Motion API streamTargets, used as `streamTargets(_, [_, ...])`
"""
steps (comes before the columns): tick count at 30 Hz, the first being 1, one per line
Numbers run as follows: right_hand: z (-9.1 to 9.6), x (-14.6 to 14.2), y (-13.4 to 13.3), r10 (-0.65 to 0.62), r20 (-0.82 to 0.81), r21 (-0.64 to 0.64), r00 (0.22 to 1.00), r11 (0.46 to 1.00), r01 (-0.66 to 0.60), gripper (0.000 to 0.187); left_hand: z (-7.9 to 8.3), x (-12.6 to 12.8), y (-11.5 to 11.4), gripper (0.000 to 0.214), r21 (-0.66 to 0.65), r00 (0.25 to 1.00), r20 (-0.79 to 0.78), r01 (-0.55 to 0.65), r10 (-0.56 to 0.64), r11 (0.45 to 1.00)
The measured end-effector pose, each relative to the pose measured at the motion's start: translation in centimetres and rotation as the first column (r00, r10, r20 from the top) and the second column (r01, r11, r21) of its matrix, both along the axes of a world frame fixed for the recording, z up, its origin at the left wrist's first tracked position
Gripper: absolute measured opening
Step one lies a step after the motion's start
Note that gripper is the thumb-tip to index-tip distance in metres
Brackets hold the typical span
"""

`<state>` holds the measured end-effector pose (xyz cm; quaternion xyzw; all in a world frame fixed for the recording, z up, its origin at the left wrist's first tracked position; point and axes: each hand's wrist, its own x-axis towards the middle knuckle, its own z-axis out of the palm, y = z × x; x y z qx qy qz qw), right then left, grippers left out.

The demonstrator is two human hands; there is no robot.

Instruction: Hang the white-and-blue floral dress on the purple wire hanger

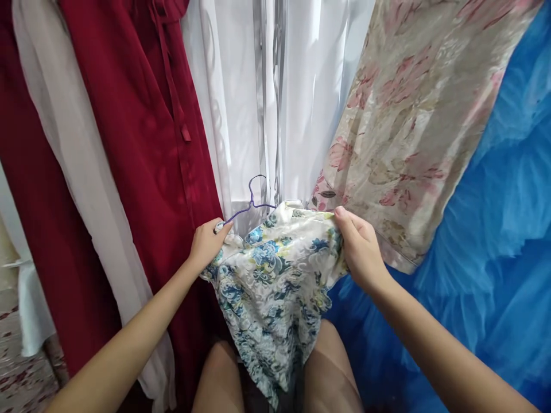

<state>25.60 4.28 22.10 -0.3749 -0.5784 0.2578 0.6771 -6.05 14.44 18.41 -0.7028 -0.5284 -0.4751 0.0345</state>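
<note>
A white garment with a blue and yellow flower print hangs between my hands, its lower part narrowing down between my knees. Inside its neck sits a thin purple wire hanger, the hook standing up above the cloth. My left hand pinches the garment's shoulder on the left, right by the hanger's arm. At the opposite shoulder, my right hand grips the fabric with the thumb on top. The hanger's right arm is hidden under the cloth.
Dark red garments and a long pale one hang at the left. White drapes hang behind. To the right are a beige floral garment and ruffled blue tulle. Patterned flooring shows at lower left.
</note>
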Motion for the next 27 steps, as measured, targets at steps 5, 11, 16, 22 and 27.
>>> streamTargets(5, [0.4,-0.4,-1.0,0.195,-0.083,-0.098,0.977,0.974,-0.203,0.04,-0.5,0.1,1.6,0.044,-0.098,0.974,0.165,0.173,-0.155,0.98])
streamTargets(11, [-1.1,-2.1,-6.4,0.817,0.323,-0.334,0.478,0.571,-0.75,0.047,-2.0,0.7,0.2,0.061,-0.187,0.887,0.432,0.263,-0.161,0.947])
streamTargets(16, [-4.6,-3.4,-5.4,0.389,0.745,-0.106,0.542,0.871,-0.479,0.089,-1.3,5.3,-4.4,0.062,-0.159,0.646,0.704,0.55,-0.297,0.82])
streamTargets(22, [-9.6,-4.7,-1.0,-0.042,0.807,0.234,0.59,0.939,-0.253,0.129,0.6,11.0,-9.9,0.023,0.091,0.107,0.902,0.9,-0.418,0.426])
streamTargets(27, [-11.8,-1.4,-0.5,-0.198,0.807,0.32,0.556,0.938,-0.131,0.096,-0.1,10.1,-9.6,0.029,0.187,0.04,0.899,0.865,-0.436,0.466])
